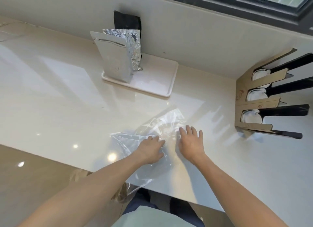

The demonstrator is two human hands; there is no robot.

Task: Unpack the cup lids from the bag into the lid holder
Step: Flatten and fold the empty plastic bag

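A clear plastic bag (149, 130) lies flat and crumpled on the pale counter, near its front edge, and looks empty. My left hand (150, 150) rests palm down on the bag with its fingers slightly curled. My right hand (191, 142) lies flat on the bag's right side, fingers spread. The wooden lid holder (254, 108) stands at the right against the wall, with three slots divided by black bars. White cup lids (250, 119) show in each slot.
A white tray (152, 84) at the back holds a grey pouch (115, 57), a foil pouch (133, 48) and a black one behind them. The counter's front edge (50, 157) runs below my hands. A window frame crosses the top right.
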